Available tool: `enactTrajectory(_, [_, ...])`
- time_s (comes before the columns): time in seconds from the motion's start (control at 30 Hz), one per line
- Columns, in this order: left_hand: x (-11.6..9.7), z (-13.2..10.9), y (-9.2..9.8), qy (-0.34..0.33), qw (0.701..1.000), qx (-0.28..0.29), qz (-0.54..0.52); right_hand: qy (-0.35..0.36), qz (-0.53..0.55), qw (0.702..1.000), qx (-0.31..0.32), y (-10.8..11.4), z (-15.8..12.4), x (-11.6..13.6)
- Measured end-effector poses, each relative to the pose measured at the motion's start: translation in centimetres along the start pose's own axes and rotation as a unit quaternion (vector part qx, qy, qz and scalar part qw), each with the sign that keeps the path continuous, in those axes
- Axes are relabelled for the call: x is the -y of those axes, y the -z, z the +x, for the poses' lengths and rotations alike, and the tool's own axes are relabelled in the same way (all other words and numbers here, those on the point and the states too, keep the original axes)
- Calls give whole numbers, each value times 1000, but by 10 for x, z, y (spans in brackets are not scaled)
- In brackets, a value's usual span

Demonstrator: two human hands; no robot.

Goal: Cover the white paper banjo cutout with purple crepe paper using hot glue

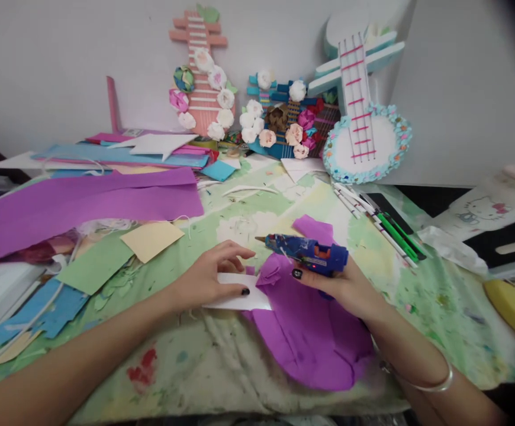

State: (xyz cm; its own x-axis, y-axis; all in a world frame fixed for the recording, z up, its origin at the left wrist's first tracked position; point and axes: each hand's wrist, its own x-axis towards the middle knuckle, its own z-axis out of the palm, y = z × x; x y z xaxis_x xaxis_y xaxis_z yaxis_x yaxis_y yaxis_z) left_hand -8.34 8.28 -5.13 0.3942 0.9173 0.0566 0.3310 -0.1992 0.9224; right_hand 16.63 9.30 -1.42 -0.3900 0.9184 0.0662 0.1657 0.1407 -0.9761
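Note:
My right hand [341, 285] grips a blue hot glue gun [307, 253], its nozzle pointing left above a piece of purple crepe paper [311, 337] that lies crumpled on the table. My left hand [211, 277] rests with fingers spread and pressed flat on a white card strip [244, 300], holding it down beside the purple paper's left edge. The gun's tip hovers just right of my left fingertips.
A long purple crepe sheet [84, 204], yellow [151, 239], green [95, 266] and blue paper pieces lie to the left. Foam guitar crafts with paper flowers [204, 83], [364, 118] lean on the back wall. Several glue sticks and pens [382, 222] lie at right. A paint-stained cloth [222, 361] covers the table.

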Motion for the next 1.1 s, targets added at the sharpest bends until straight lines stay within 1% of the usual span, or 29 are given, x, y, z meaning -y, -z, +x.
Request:
enactTrajectory(0.07, [1,4,-1,20,999,7,30,-11,-13,1000,18,2,-3,-3])
enactTrajectory(0.17, [4,13,4,83,994,16,74,-22,-34,998,55,6,-8,-4])
enactTrajectory(0.23, [5,20,10,125,987,52,84,-17,-51,996,71,10,-10,-7])
enactTrajectory(0.3, [5,26,16,153,981,108,53,-17,-76,994,80,14,-11,-10])
enactTrajectory(0.37, [4,30,20,178,971,158,-9,-21,-91,992,78,17,-11,-13])
enactTrajectory(0.43, [1,32,23,207,959,181,-68,-21,-98,992,79,19,-11,-15])
enactTrajectory(0.5, [-1,33,23,225,952,183,-99,-16,-107,989,96,20,-11,-14])
enactTrajectory(0.57, [-3,34,22,225,950,184,-111,-9,-125,984,129,20,-10,-12])
enactTrajectory(0.63, [-4,36,19,212,954,184,-107,0,-146,978,150,19,-9,-8])
enactTrajectory(0.7, [-4,36,15,182,966,166,-78,13,-174,972,157,19,-9,-6])
enactTrajectory(0.77, [-4,34,10,144,980,130,-44,27,-210,964,159,18,-9,-4])
enactTrajectory(0.87, [-5,27,3,113,990,86,-27,41,-247,954,163,17,-11,-3])
enactTrajectory(0.97, [-5,21,-1,110,991,69,-15,46,-249,952,173,16,-12,-3])
enactTrajectory(1.1, [-4,18,-1,94,993,71,7,56,-260,946,182,14,-13,-5])
